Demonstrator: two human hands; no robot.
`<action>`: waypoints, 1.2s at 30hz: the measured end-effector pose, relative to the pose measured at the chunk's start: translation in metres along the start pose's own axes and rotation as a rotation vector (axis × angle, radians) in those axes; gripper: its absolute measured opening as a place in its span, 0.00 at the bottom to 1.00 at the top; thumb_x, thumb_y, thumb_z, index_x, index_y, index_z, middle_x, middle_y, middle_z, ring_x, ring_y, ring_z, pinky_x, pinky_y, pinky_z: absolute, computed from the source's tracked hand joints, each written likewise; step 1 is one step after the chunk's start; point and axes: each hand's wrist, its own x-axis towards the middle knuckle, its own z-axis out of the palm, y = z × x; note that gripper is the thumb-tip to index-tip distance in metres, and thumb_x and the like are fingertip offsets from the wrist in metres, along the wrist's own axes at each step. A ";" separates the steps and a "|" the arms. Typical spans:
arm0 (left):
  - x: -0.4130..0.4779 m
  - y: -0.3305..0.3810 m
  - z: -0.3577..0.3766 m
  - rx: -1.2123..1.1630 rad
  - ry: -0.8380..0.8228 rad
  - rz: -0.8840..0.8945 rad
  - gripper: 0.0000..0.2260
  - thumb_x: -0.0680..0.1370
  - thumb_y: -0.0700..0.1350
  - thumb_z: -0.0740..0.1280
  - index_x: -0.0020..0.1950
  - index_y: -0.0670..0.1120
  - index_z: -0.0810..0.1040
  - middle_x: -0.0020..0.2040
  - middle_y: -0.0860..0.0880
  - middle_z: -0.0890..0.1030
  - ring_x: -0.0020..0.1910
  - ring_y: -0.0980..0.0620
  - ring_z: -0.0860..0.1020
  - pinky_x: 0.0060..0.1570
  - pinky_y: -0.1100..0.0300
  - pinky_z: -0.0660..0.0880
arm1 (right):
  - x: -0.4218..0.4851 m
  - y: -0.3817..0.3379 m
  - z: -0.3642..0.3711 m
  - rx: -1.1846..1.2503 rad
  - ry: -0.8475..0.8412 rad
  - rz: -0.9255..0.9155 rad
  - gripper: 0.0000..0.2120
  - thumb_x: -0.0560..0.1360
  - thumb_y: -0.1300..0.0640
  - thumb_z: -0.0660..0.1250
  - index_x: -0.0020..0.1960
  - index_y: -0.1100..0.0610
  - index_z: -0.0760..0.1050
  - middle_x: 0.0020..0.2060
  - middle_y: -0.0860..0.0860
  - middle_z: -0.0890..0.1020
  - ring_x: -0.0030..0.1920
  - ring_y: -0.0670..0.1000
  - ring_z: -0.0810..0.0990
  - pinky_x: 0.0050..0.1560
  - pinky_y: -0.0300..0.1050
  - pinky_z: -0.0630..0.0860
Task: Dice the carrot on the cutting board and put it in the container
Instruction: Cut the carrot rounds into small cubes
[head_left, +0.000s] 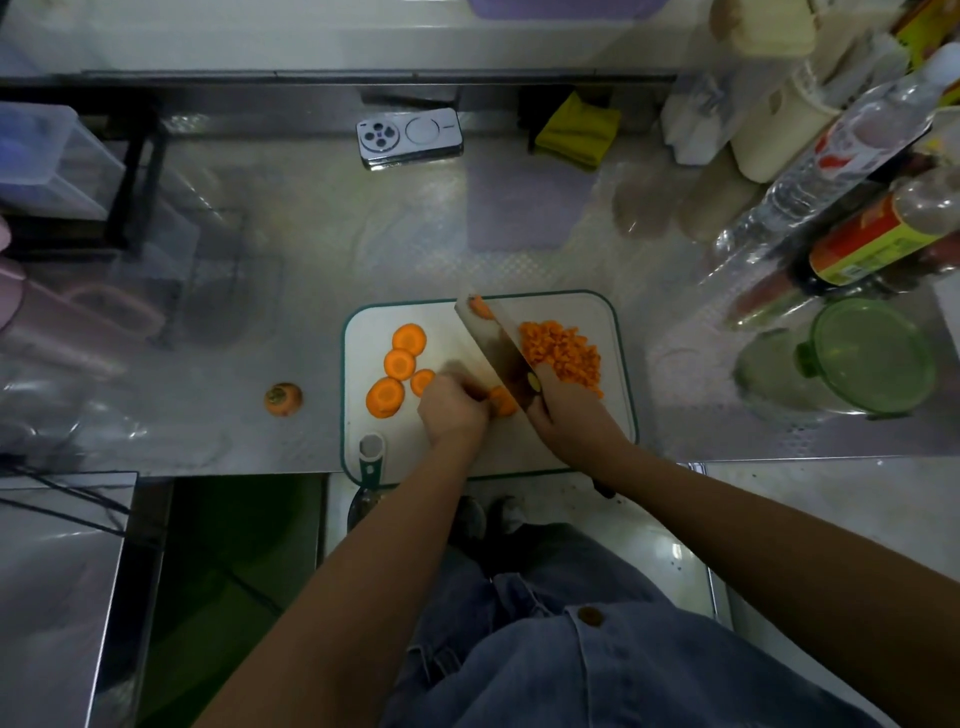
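Observation:
A white cutting board (374, 317) with a green rim lies at the counter's front edge. Several round carrot slices (399, 364) lie on its left half, and a heap of diced carrot (563, 351) covers its right half. My left hand (452, 410) holds a carrot piece (503, 401) down with curled fingers near the board's middle. My right hand (566, 405) grips the handle of a cleaver (493, 348), whose blade runs diagonally up-left beside that piece, a carrot bit stuck near its tip. A green container (872, 358) stands on the counter to the right.
A cut carrot top (283, 399) lies on the steel counter left of the board. A phone (409, 136) and a yellow cloth (579, 130) sit at the back. Bottles (852, 156) crowd the right side. A clear box (47, 156) stands at far left.

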 end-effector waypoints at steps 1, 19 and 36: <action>0.000 0.000 0.000 -0.002 0.001 0.000 0.06 0.70 0.46 0.75 0.45 0.46 0.84 0.43 0.47 0.84 0.45 0.48 0.81 0.40 0.60 0.73 | -0.002 0.000 -0.001 -0.008 -0.001 -0.010 0.09 0.77 0.60 0.59 0.56 0.61 0.67 0.30 0.53 0.74 0.30 0.57 0.73 0.30 0.52 0.68; -0.007 0.003 0.001 -0.068 0.051 -0.071 0.03 0.70 0.43 0.73 0.44 0.47 0.85 0.43 0.48 0.84 0.45 0.49 0.81 0.43 0.59 0.77 | -0.013 0.003 0.016 0.022 -0.082 0.040 0.09 0.76 0.61 0.60 0.56 0.61 0.68 0.35 0.53 0.73 0.34 0.54 0.73 0.33 0.47 0.67; -0.016 0.007 -0.003 -0.058 0.030 -0.121 0.10 0.71 0.50 0.74 0.48 0.47 0.85 0.47 0.46 0.84 0.48 0.48 0.80 0.43 0.59 0.71 | -0.019 0.003 0.004 0.005 -0.080 -0.001 0.10 0.77 0.59 0.58 0.57 0.60 0.66 0.34 0.53 0.74 0.34 0.56 0.74 0.32 0.49 0.67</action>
